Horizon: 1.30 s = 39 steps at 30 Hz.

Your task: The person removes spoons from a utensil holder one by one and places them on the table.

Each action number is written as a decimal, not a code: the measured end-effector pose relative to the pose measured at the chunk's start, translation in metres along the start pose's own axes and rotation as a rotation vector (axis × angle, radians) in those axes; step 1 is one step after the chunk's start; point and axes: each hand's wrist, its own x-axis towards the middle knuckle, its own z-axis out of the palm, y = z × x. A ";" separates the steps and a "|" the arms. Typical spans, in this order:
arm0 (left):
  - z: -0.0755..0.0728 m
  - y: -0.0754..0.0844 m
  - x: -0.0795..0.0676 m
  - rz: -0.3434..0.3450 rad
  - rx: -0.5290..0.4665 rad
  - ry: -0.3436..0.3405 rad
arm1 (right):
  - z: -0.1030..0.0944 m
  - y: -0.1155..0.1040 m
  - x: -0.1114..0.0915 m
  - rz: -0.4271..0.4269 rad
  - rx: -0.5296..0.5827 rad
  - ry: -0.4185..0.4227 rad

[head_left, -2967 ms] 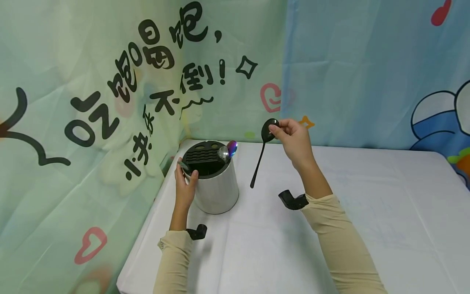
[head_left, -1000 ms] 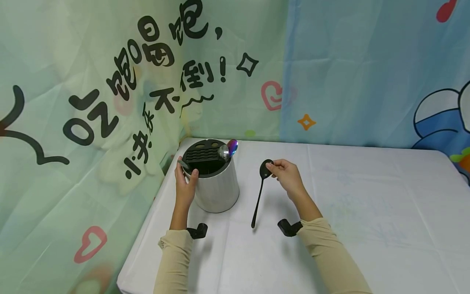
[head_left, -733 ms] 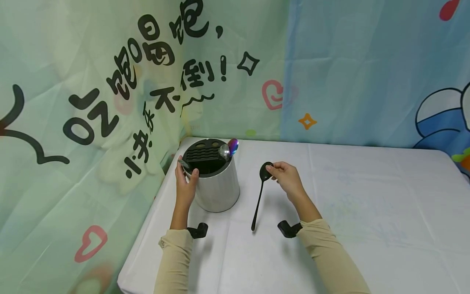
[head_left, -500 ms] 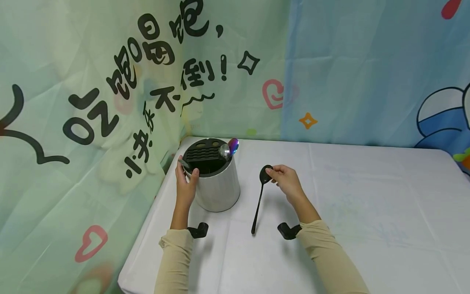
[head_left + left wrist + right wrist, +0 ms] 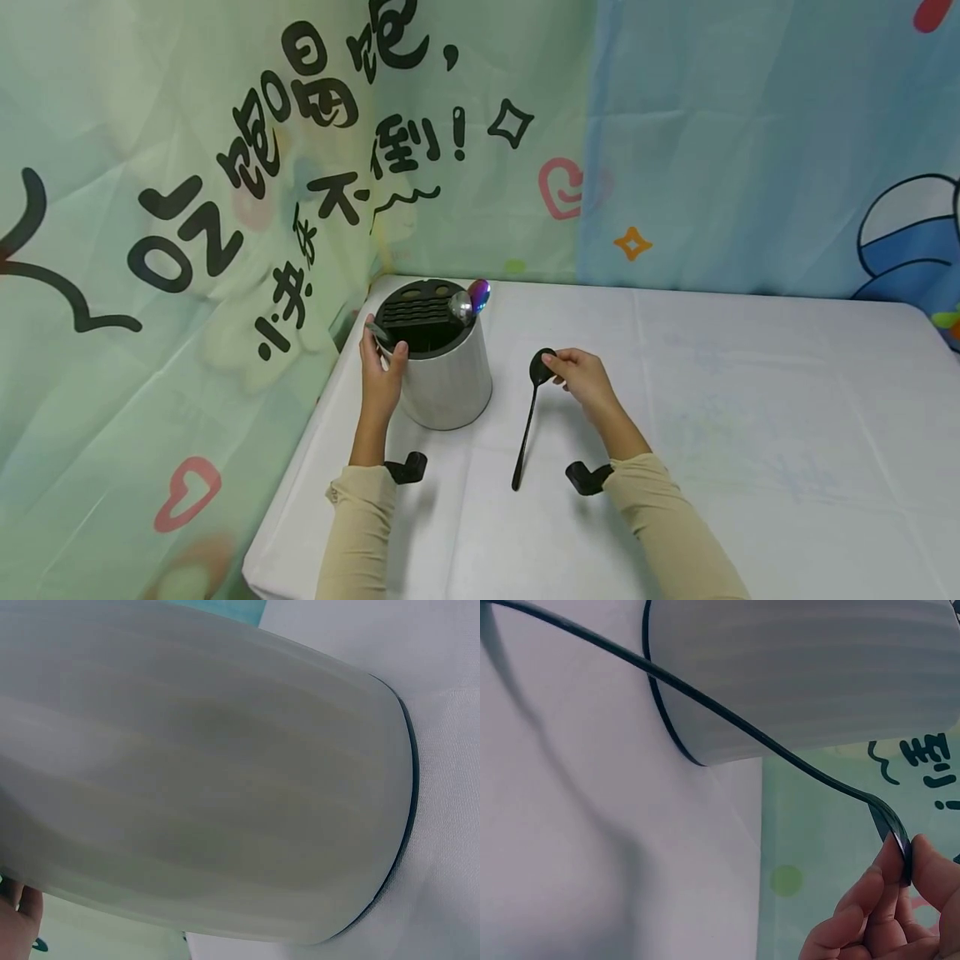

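A black long-handled spoon (image 5: 526, 433) hangs bowl-up from my right hand (image 5: 588, 383), which pinches the bowl's edge between thumb and fingers. Its handle slants down, tip close over the white table; the right wrist view shows the curved bowl (image 5: 897, 832) in the pinch. On the left stands a whitish round utensil holder (image 5: 448, 387) with a black slotted top (image 5: 416, 312). My left hand (image 5: 381, 383) holds its left side at the rim, thumb in front. A silver spoon (image 5: 461, 307) and a rainbow-coloured spoon (image 5: 479, 294) stick out at the right, a greyish utensil end (image 5: 378, 335) beside the left fingers.
A white cloth covers the table (image 5: 750, 433). Printed curtains (image 5: 480, 208) close off the back and the left side, near the holder. Black wrist mounts (image 5: 588, 477) sit at both cuffs.
My right hand has lowered the spoon from well above the table to close over it, slowing over the last second. The left hand stays on the holder. The head view has tilted slightly.
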 end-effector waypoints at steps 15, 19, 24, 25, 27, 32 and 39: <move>0.000 -0.026 0.009 0.015 0.002 0.003 | 0.008 0.018 0.005 0.039 0.033 -0.042; 0.000 -0.036 0.012 0.010 0.014 0.006 | 0.010 0.022 0.007 0.037 0.039 -0.046; 0.000 -0.036 0.011 0.013 0.025 0.015 | 0.013 0.028 0.009 0.067 0.029 -0.051; 0.000 -0.036 0.011 0.014 0.025 0.016 | 0.014 0.029 0.010 0.074 0.024 -0.051; 0.000 -0.036 0.011 0.020 0.016 0.015 | 0.015 0.031 0.010 0.079 0.010 -0.053; -0.001 -0.038 0.012 0.034 -0.003 0.010 | 0.019 0.036 0.011 0.079 -0.021 -0.055; 0.000 -0.036 0.011 0.020 0.027 0.018 | 0.023 0.040 0.013 0.102 -0.030 -0.053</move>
